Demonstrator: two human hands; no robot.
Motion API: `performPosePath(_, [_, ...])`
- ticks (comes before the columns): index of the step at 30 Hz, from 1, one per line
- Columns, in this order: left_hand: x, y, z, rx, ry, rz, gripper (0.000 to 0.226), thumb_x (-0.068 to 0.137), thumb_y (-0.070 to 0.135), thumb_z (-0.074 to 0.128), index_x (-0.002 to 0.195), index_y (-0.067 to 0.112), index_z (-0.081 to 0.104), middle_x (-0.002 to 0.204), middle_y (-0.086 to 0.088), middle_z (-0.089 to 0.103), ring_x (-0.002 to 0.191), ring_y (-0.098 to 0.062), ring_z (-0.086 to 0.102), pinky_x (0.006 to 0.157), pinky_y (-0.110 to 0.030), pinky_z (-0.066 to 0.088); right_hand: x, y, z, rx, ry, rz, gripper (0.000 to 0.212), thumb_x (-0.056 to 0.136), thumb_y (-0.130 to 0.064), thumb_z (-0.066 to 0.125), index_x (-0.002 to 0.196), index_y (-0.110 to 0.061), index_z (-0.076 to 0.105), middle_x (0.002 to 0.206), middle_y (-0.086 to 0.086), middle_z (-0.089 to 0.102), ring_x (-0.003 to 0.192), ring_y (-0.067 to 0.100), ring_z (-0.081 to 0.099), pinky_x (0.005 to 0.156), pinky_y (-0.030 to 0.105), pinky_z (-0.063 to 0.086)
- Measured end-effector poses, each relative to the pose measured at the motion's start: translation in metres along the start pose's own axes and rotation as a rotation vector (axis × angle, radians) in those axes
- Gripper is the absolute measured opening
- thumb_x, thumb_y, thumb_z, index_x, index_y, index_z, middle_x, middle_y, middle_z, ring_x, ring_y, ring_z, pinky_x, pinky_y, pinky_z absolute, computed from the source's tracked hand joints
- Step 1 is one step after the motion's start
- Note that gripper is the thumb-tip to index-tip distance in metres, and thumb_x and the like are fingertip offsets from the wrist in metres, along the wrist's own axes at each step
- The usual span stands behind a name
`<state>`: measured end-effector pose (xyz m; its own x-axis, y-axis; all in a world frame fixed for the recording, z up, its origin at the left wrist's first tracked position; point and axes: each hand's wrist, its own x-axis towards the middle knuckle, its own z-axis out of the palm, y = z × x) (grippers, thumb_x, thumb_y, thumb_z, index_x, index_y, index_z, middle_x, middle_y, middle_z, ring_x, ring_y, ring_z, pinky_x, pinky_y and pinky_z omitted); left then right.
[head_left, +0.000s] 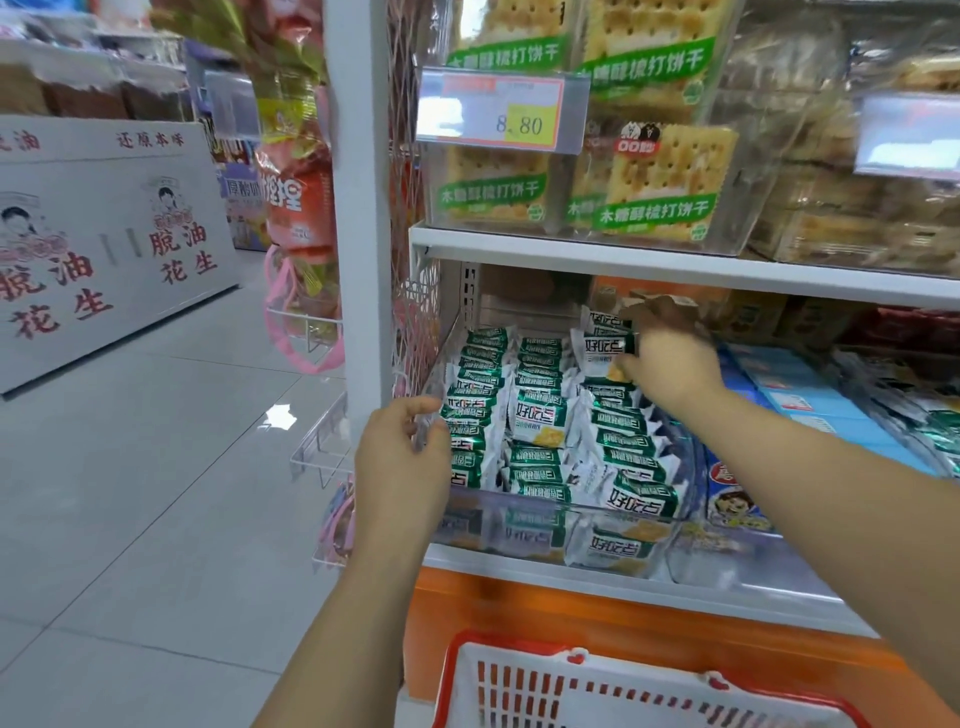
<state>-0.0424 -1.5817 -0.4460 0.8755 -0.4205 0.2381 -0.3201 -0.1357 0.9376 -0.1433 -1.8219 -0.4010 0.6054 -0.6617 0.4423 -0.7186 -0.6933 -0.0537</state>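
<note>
Snack packets (602, 340), green and white, are clenched in the right grip (670, 364) at the rear of the clear bin (467, 519). We judge that they are held upright so they can extend the rows standing just below this grip. The left grip (402, 457) grasps the bin's near left wall, fingers curled over its edge, most likely to steady the bin during loading.

Between the two grips, several packets lie tilted rather than in rows; we expect these to need straightening. Directly above the right grip, the upper shelf board (675, 260) limits headroom, so any lift must stay low. Blue boxes (779, 395) sit just to the right of that grip, under the forearm. A wire mesh panel (415, 291) stands just beyond the left grip. Below both grips hangs a red basket (519, 675).
</note>
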Motion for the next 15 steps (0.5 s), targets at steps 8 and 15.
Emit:
performPosePath(8, [-0.001,-0.001,-0.006,-0.024,-0.016,-0.055,0.018,0.094,0.016,0.053,0.105,0.03,0.059,0.111,0.005,0.058,0.103,-0.01,0.054,0.082,-0.025,0.036,-0.012,0.003,0.0,-0.251,-0.376,-0.126,0.053,0.097,-0.019,0.038,0.146,-0.039,0.028,0.159,-0.004,0.013,0.142,0.027,0.023,0.11,0.049,0.023])
performPosePath(15, [0.001,-0.002,-0.012,-0.061,-0.066,-0.083,0.016,0.095,0.018,0.054,0.106,0.028,0.059,0.094,0.014,0.057,0.077,0.013,0.05,0.057,-0.004,0.035,-0.014,-0.007,-0.01,-0.168,-0.339,-0.098,0.044,0.098,-0.033,0.042,0.142,-0.036,0.038,0.151,0.002,0.035,0.134,0.03,0.035,0.109,0.048,0.024])
